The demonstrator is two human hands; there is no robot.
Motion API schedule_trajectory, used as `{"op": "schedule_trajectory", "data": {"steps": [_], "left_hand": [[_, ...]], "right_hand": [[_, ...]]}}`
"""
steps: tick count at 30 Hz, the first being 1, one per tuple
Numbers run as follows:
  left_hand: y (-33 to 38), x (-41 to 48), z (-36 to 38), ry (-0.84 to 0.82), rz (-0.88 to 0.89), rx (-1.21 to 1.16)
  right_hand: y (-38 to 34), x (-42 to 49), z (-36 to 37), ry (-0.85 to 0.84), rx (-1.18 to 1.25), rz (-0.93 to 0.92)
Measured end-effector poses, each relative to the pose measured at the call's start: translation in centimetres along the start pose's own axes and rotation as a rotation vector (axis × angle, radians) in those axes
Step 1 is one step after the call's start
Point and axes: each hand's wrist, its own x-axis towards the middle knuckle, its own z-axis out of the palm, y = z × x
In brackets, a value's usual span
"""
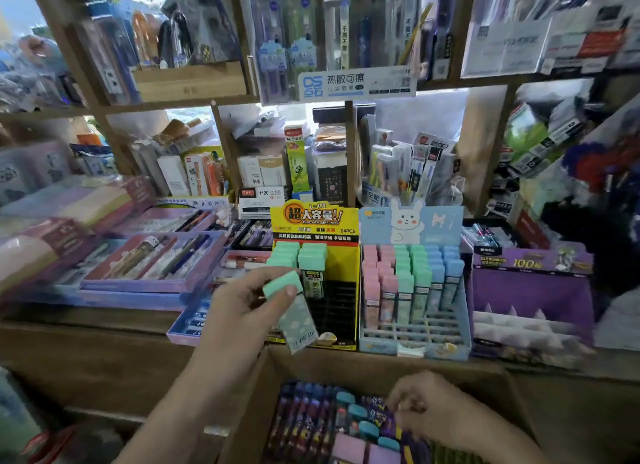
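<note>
Over the front of the wooden desk (104, 325), before a yellow cardboard display box (346, 266), we log the left hand (242, 307) gripping a flat translucent plastic case with a mint-green cap (298, 321). Thumb lies across the cap's near face, fingers curled behind it; the grip is closed on the cap end only. Case held clear of the box, just in front of its black grid of slots. Long axis near upright, leaning a little: cap end up and slightly left, printed bottom end pointing down and slightly right, toward the desk's front edge. Broad face turned to us.

Matching mint-capped cases (311, 255) stand upright in the box's back rows. Just right of it, a pale blue cardboard display tray (450, 342) carries pink, green and blue cases in rows; further right, a purple display box (530, 290).

Lower down, the right hand (436, 408) sits inside an open wooden bin (381, 363), over dark purple packets (304, 415) with teal caps. Its fingers are curled, tips down among the packets; we cannot tell whether they hold one.
</note>
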Motion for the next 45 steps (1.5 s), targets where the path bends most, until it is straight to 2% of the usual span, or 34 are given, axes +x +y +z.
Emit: {"op": "schedule_trajectory", "data": {"steps": [3,12,20,26,34,45], "left_hand": [[1.1,2.6,-0.2,-0.020,0.103,0.144],[-0.7,8.6,-0.4,-0.127,0.166,0.505],[-2.4,9.6,0.0,-0.167,0.225,0.644],[-2.4,9.8,0.2,-0.154,0.288,0.682],[-2.3,9.9,-0.1,-0.208,0.219,0.693],[-2.2,10.2,0.4,-0.176,0.211,0.667]], "right_hand": [[0.7,0.1,-0.4,-0.004,0.034,0.035],[1.5,0.2,-0.5,0.061,-0.010,0.091],[1.4,0.4,-0.4,0.071,-0.042,0.071],[1.4,0.5,-0.3,0.070,-0.062,0.088],[1.4,0.4,-0.3,0.074,-0.086,0.079],[1.6,0.4,-0.4,0.079,-0.100,0.078]]}}
